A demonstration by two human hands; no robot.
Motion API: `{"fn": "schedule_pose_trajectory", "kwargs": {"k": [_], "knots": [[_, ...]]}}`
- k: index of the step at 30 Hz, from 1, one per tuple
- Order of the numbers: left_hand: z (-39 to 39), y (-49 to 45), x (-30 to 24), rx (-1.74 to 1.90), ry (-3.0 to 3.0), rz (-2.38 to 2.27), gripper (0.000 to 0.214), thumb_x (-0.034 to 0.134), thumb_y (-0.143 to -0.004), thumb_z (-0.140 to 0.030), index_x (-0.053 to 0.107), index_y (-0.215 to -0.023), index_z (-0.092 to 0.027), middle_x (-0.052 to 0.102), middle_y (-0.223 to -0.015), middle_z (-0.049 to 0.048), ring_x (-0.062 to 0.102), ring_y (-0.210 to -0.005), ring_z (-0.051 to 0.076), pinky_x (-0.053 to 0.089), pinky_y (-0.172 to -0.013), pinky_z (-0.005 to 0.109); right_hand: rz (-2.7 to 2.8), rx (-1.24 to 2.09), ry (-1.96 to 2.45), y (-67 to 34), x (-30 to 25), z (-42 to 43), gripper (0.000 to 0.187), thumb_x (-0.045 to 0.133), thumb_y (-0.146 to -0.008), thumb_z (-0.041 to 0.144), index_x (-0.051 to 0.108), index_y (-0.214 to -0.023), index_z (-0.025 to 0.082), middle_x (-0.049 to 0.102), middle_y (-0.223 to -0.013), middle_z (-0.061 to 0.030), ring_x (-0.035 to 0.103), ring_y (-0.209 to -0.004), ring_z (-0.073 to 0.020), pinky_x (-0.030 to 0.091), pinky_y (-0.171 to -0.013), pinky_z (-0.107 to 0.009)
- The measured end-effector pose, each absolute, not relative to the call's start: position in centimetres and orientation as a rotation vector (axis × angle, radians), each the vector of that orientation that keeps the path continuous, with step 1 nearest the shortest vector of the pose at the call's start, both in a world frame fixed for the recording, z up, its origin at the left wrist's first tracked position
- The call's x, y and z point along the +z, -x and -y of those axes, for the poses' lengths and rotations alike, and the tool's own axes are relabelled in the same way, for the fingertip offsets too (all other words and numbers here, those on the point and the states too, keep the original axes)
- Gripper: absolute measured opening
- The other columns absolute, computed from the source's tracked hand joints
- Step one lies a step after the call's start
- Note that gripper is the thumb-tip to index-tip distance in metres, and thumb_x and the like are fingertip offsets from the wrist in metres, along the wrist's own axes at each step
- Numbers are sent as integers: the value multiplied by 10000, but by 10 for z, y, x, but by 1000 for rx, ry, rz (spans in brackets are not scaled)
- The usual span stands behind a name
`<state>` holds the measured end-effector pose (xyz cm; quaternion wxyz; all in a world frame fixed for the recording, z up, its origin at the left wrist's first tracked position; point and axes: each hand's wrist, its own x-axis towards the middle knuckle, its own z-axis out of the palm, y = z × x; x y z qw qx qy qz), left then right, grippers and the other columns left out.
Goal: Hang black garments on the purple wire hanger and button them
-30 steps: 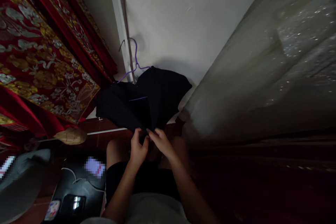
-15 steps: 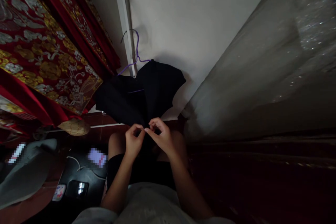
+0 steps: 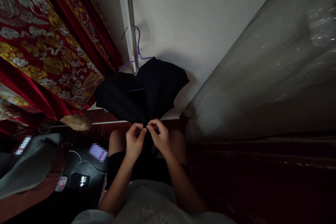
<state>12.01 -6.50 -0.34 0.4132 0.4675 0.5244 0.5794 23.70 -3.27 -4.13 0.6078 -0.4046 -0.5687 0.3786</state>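
Observation:
A black garment (image 3: 143, 89) hangs on a purple wire hanger (image 3: 137, 50) hooked on the edge of a white wall. Its lower part gathers toward my hands above my knees. My left hand (image 3: 134, 141) pinches the dark cloth with thumb and fingertips. My right hand (image 3: 159, 135) is curled and pinches the same spot from the right, fingertips meeting those of the left. What lies between the fingertips apart from cloth is too dark to make out.
A red and gold patterned cloth (image 3: 39, 45) hangs at the left. A pale sheer curtain (image 3: 262, 73) fills the right. On the floor at the left lie a dark bag (image 3: 81, 178) with a white cable, a phone (image 3: 78, 181), a grey cloth (image 3: 28, 164) and a tan shoe (image 3: 76, 121).
Both hands rose a little along the garment's lower edge and closed into a fingertip pinch against each other. The view shifted slightly.

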Motion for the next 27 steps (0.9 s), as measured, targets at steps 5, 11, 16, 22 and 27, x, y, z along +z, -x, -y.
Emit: {"fn": "schedule_pose_trajectory", "kwargs": {"k": [5,11,16,22,27], "knots": [[62,-127,-5,1445,-1172,-1279,120,730,-848,-248,639,-875,-175,636,-801,1,614,-784,141,486,-760,240,1309,892,1075,-251,-24,39,141,637,-912,374,673,-918,237,717,-812,-27,691,-751,-189,558,-713,-307],[60,-131,-6,1483,-1160,-1276,97,703,-889,-259,666,-908,-172,673,-851,22,633,-827,152,486,-800,255,1343,921,1092,-255,-7,39,156,672,-881,368,690,-867,214,733,-791,-39,700,-745,-195,556,-719,-309],[67,-126,-7,1473,-1182,-1333,77,705,-885,-242,696,-914,-171,699,-843,27,649,-815,160,493,-793,260,1431,917,1238,-249,-3,42,202,594,-940,385,661,-890,201,722,-817,-55,682,-733,-185,524,-674,-287],[72,-118,-9,1380,-1294,-1452,105,676,-908,-252,726,-961,-177,737,-887,42,676,-827,174,507,-789,274,1497,855,1228,-247,-18,30,220,545,-971,397,605,-872,210,667,-733,-21,640,-647,-162,474,-592,-268],[64,-107,-13,1354,-1490,-1458,91,618,-946,-232,691,-934,-178,708,-880,40,662,-853,173,494,-798,273,1469,552,1045,-250,-29,-18,204,594,-945,377,597,-819,217,615,-664,16,580,-572,-128,447,-565,-253]]}}
